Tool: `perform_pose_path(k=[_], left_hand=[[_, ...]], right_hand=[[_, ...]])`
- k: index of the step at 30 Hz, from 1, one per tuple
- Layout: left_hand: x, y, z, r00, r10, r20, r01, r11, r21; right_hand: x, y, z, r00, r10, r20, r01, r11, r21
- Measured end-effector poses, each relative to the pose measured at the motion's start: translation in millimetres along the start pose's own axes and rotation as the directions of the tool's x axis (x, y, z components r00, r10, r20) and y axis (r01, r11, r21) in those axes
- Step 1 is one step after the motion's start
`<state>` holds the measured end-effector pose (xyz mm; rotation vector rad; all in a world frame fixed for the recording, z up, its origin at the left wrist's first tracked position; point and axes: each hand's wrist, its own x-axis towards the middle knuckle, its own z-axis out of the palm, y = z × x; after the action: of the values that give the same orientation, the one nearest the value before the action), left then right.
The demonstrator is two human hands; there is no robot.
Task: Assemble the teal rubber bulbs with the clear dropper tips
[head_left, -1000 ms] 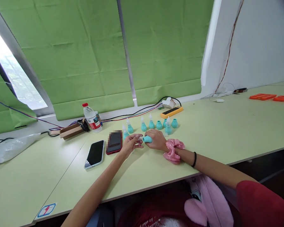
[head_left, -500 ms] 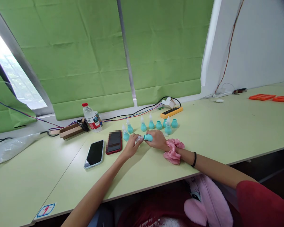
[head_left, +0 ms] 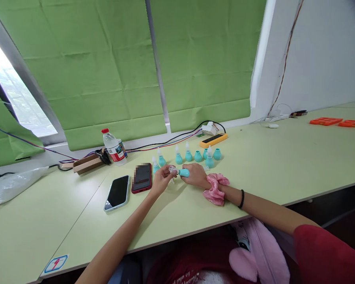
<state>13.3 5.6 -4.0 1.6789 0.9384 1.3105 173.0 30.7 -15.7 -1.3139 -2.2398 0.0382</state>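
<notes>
My left hand pinches a clear plastic nozzle between thumb and fingers. Lying sideways, a teal rubber bulb is gripped by my right hand, its mouth toward the left. Nozzle and bulb meet end to end; how deep one sits in the other is too small to tell. Behind my hands stand several teal bulbs with clear tips, among them one bulb in the middle and another near my right hand. A few bulbs, such as the one at the right, have no tip.
Left of my hands lie a red-cased phone and a pale-cased phone. Farther back are a water bottle, a cardboard box and a yellow-edged power strip with cables. Orange trays lie at the far right.
The clear nozzle has come against the mouth of the teal bulb, where a small gap showed before. My left hand has tilted slightly; my right hand has hardly moved.
</notes>
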Motion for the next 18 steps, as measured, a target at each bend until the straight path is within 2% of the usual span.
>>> perform_pose_path(k=[3,7,13,18], left_hand=[[0.4,0.6,-0.6,0.996,-0.086,0.005,0.086,0.991,-0.099],[-0.1,0.6,-1.9,0.985,-0.173,0.019,0.174,0.974,-0.146],[-0.8,0.3,-2.1,0.993,-0.117,0.022,0.119,0.988,-0.103],[-2.2,2.5,-2.1,0.987,-0.147,0.066,0.153,0.983,-0.099]], right_hand=[[0.1,0.2,-0.6,1.000,0.028,0.002,-0.028,1.000,-0.008],[0.0,-0.3,-1.6,0.999,0.036,0.013,-0.037,0.999,0.005],[-2.9,-2.2,-7.0,1.000,-0.018,-0.003,0.018,0.999,0.027],[-4.6,-4.0,-9.8,0.997,-0.070,0.022,0.070,0.997,0.018]])
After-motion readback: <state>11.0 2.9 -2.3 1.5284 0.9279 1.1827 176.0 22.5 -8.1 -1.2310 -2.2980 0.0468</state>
